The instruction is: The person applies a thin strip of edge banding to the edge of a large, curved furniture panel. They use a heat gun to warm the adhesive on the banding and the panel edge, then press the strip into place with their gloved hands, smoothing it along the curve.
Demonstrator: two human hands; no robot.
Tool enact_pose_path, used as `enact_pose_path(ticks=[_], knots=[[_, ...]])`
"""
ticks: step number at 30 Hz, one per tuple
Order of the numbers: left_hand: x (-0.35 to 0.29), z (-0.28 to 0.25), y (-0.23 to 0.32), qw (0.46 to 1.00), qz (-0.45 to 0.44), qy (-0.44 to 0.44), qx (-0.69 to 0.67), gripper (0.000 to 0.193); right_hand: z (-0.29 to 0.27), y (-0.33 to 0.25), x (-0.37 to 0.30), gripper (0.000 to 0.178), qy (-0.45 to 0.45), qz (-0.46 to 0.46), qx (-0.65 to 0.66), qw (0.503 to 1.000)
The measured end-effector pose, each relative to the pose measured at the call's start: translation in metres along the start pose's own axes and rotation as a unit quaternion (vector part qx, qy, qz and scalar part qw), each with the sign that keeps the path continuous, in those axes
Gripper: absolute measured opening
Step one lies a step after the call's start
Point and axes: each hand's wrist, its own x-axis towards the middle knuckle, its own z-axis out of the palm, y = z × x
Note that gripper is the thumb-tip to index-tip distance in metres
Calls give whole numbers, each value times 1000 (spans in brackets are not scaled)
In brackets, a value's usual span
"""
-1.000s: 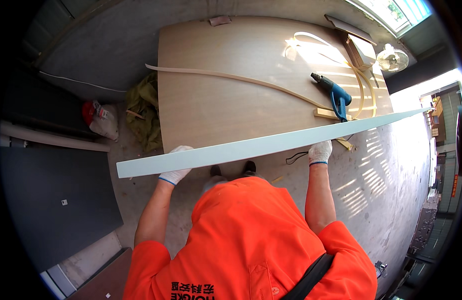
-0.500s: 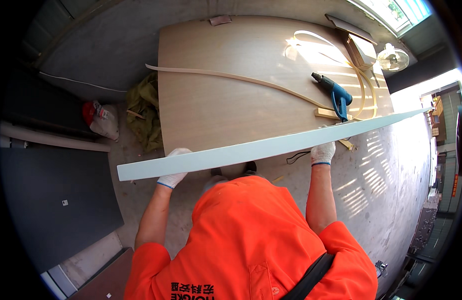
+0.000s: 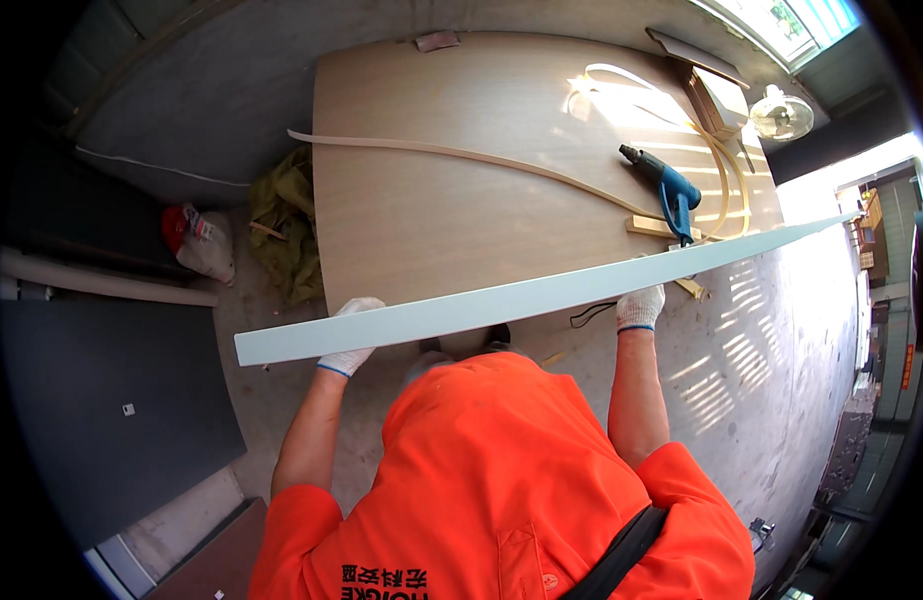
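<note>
The left grip [image 3: 348, 361] and the right grip [image 3: 641, 308], both gloved in white, are closed around a long pale-blue panel [image 3: 502, 300]; fingers behind it are partly hidden. The panel spans between the grips, its near end jutting left of the left grip, its far end running well right of the right grip. Beyond both grips spreads the wood-toned counter [image 3: 422, 220]. Past the right grip lie a blue heat gun [image 3: 684, 192] and a wooden block [image 3: 648, 227].
</note>
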Motion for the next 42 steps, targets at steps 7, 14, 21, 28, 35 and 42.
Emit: enact_pose_path(ticks=[7,14,21,28,35,42], knots=[[-3,5,-2,1000,9,12,23,8,-4,5,7,19,1,2,5,1000],[-11,10,-7,998,-53,5,-46,13,-2,4,3,18,12,9,-10,1000],[-39,23,-19,990,-124,16,-69,22,6,2,-3,15,18,7,1,1000],[-48,13,-5,994,-60,72,62,42,5,3,8,5,-16,-17,-3,1000],[-1,21,66,984,36,-8,174,57,-21,18,29,27,-41,-6,-57,998],[-3,62,84,982,-26,-60,179,68,-9,15,16,14,-10,-12,-31,999]])
